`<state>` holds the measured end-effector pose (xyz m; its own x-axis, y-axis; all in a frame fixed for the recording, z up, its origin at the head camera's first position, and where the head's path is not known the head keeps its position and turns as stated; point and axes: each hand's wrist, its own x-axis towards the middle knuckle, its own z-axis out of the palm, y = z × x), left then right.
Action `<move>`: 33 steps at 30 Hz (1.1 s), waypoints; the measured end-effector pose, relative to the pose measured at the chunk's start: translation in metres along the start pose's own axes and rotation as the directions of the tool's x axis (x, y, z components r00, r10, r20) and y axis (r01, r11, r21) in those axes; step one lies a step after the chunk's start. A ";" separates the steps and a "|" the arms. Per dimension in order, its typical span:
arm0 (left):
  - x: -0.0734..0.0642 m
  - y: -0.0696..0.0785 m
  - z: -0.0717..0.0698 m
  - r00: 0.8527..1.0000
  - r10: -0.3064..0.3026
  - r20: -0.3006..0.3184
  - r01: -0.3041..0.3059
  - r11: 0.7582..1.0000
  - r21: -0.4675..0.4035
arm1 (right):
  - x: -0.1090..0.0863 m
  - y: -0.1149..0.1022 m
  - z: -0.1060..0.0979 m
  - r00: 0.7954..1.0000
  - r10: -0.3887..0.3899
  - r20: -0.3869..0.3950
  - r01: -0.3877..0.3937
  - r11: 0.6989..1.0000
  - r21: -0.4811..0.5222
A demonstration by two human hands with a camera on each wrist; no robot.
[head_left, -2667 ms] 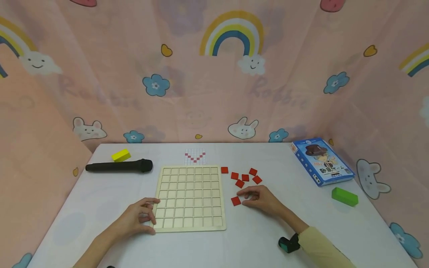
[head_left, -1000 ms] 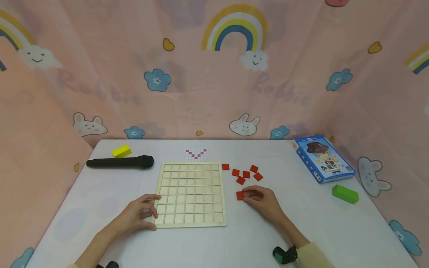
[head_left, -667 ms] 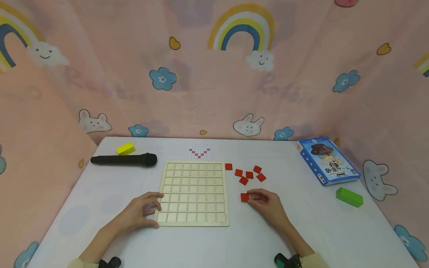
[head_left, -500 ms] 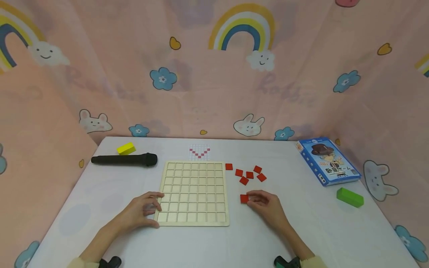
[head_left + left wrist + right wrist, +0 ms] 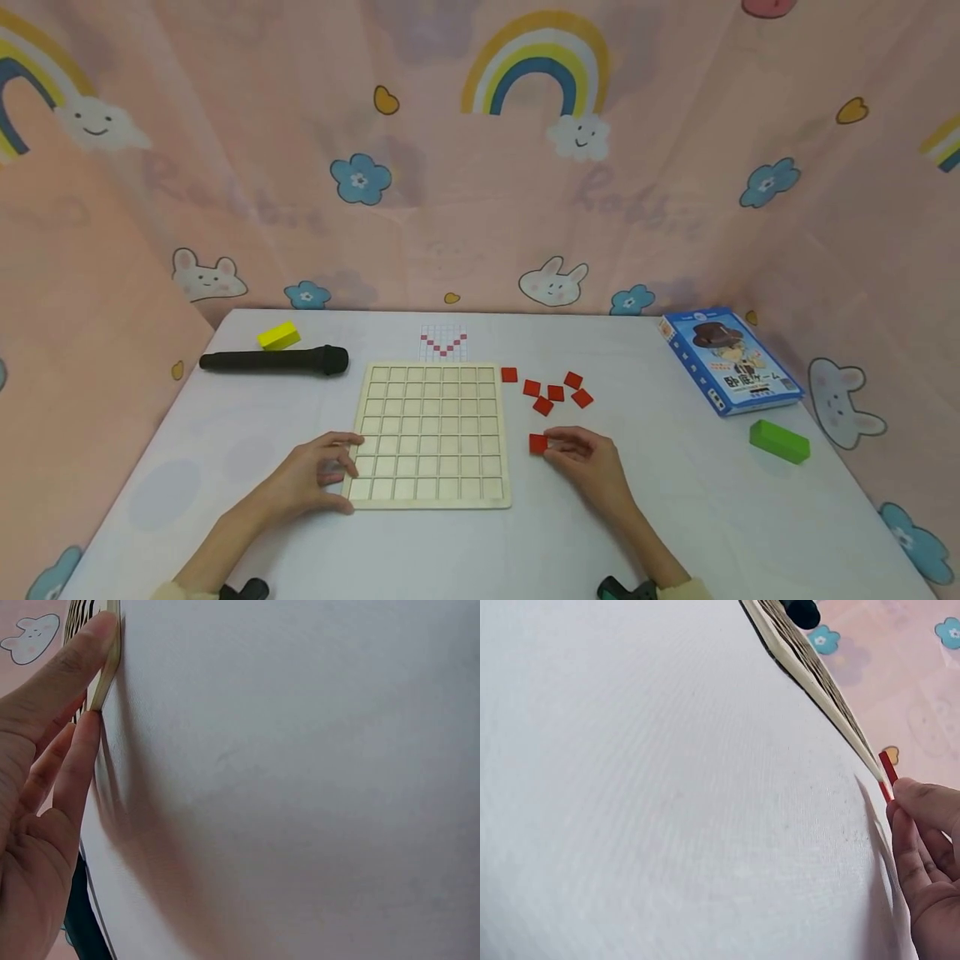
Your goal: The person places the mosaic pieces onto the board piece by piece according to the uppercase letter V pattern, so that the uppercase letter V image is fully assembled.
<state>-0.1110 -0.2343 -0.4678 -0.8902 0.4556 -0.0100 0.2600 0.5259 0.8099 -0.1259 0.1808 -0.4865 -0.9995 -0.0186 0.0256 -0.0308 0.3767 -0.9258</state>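
Just right of the board [image 5: 431, 445], a red tile [image 5: 536, 444] is pinched by the right hand [image 5: 594, 468], likely light, stiff and best taken by opposite edges, while the left hand [image 5: 303, 479] holds the board's left edge.

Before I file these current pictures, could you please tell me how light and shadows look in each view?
Head: dull, fairly even light, no harsh glare, red tiles clearly outlined; left wrist: broad, soft shadow on the table beside the left hand; right wrist: narrower shadow beside the right hand.
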 end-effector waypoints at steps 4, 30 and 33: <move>-0.001 0.002 0.000 1.000 -0.003 -0.004 0.003 1.000 -0.011 | 0.000 0.000 0.004 1.000 -0.002 0.002 0.002 1.000 0.006; 0.000 0.002 -0.001 1.000 -0.005 -0.003 0.005 0.999 -0.039 | 0.000 -0.017 0.031 0.998 -0.012 0.063 0.004 0.994 0.112; 0.000 0.001 0.000 1.000 -0.009 0.001 0.009 0.999 -0.037 | 0.002 -0.020 0.035 0.996 -0.032 0.087 0.021 0.993 0.117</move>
<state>-0.1108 -0.2335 -0.4666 -0.8922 0.4513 -0.0180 0.2377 0.5031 0.8309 -0.1270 0.1413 -0.4814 -0.9935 -0.1112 0.0222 -0.0511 0.2649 -0.9629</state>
